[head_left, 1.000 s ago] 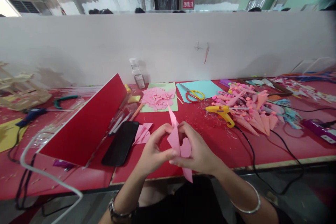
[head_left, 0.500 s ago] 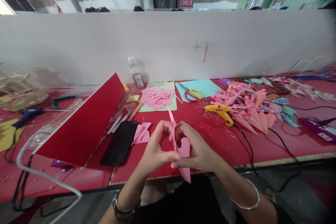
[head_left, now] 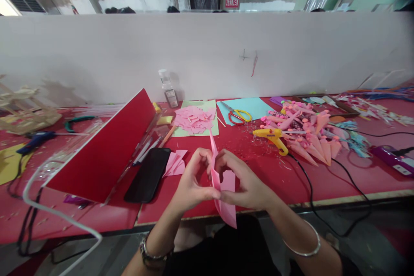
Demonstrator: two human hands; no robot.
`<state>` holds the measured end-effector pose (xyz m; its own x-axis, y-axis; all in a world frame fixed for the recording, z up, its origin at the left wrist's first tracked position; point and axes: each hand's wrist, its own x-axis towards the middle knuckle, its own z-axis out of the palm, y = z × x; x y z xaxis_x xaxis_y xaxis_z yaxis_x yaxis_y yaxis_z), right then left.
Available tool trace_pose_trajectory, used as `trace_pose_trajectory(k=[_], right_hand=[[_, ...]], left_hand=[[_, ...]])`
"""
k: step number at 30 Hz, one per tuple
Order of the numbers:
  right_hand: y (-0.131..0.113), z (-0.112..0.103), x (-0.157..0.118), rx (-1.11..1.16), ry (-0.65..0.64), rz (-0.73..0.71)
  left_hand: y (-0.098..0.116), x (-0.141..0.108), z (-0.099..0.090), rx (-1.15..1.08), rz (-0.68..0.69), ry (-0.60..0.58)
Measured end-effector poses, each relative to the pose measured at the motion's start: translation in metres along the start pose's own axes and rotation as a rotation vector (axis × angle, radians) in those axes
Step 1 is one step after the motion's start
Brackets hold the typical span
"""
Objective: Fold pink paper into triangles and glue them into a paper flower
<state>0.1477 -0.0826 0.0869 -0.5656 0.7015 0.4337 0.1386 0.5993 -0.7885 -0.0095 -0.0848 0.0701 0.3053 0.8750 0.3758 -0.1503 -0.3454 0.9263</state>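
Over the table's front edge I hold a folded sheet of pink paper [head_left: 227, 212] on edge between both hands. My left hand [head_left: 196, 181] pinches it from the left, thumb and curled fingers against its face. On the other side my right hand [head_left: 245, 183] grips the same paper, with its thumb close to the left thumb. Part of the paper is hidden behind the fingers. To the left lie pink paper pieces [head_left: 175, 163] beside a black phone [head_left: 148, 175]. Beyond my hands, a pile of pink scraps [head_left: 193, 119] rests on a pale green sheet [head_left: 211, 128].
A red board [head_left: 110, 151] leans at left. Scissors [head_left: 239, 115] lie on light blue paper [head_left: 258, 107]. To the right are a yellow glue gun [head_left: 273, 138] with a trailing cord and a heap of pink paper cones [head_left: 310, 138]. A bottle [head_left: 168, 90] stands by the partition.
The pink paper has turned slightly, so more of its face shows. The right thumb has shifted a little against it. Both hands keep their hold, and the view has moved slightly.
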Motion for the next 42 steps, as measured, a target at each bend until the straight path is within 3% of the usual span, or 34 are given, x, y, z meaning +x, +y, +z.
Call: trace_pose_trajectory(k=[4,7,15,17,20,23,26,29,33,42], right_hand=[[0.003,0.003,-0.002,-0.106,0.089,0.007],[0.003,-0.003,0.0,-0.193,0.197,0.009],[-0.012,-0.051,-0.01,-0.308,0.448,0.091],[-0.016,-0.056,-0.016,-0.385,0.484,0.107],[-0.021,-0.053,-0.017,-0.537,0.467,0.083],[-0.025,-0.046,-0.012,-0.618,0.403,-0.006],[-0.026,-0.04,-0.007,-0.631,0.437,-0.079],[-0.023,-0.037,-0.005,-0.605,0.532,-0.099],[-0.012,-0.035,-0.007,-0.507,0.688,-0.094],[0.004,-0.035,-0.006,-0.351,0.932,0.072]], left_hand=[[0.003,-0.002,-0.003,0.143,0.012,0.072],[0.006,-0.002,-0.014,0.23,-0.043,0.234],[0.022,-0.006,-0.085,0.281,-0.241,0.632],[0.023,-0.007,-0.094,0.466,-0.211,0.697],[0.026,-0.001,-0.085,0.857,0.015,0.787],[0.031,0.012,-0.056,1.111,0.252,0.634],[0.037,0.032,-0.032,1.128,0.357,0.443],[0.04,0.053,-0.023,1.028,0.327,0.377],[0.034,0.074,-0.027,0.955,0.247,0.32],[0.029,0.074,-0.036,0.795,0.12,0.302]])
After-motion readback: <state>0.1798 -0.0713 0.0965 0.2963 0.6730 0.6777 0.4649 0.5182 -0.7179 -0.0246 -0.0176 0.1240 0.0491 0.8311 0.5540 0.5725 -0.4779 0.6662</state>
